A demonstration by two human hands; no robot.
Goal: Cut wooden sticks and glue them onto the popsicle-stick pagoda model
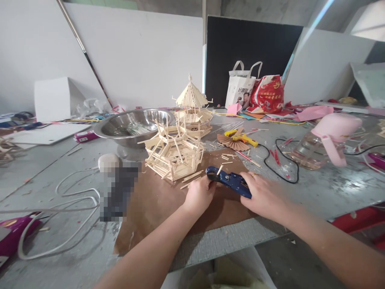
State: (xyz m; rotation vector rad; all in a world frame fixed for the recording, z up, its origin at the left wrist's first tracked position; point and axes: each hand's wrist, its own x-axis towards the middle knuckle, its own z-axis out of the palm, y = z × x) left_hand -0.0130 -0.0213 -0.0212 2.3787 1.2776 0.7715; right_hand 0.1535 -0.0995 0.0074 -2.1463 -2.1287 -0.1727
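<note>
My right hand is wrapped round the handles of a blue hand cutter, which points left. A short wooden stick pokes up through the cutter's jaws. My left hand is closed right at the cutter's head, with its fingertips under the jaws; the stick's lower end is hidden there. Just beyond my left hand, several loose sticks lie on a brown sheet. Behind them stands an open, many-sided frame of wooden sticks. Farther back is a stick pavilion with a pointed roof.
A steel basin stands left of the frame. To the right are a yellow glue gun, a folded brown paper fan and a pink-lidded jug. White cable and a purple tool lie at left.
</note>
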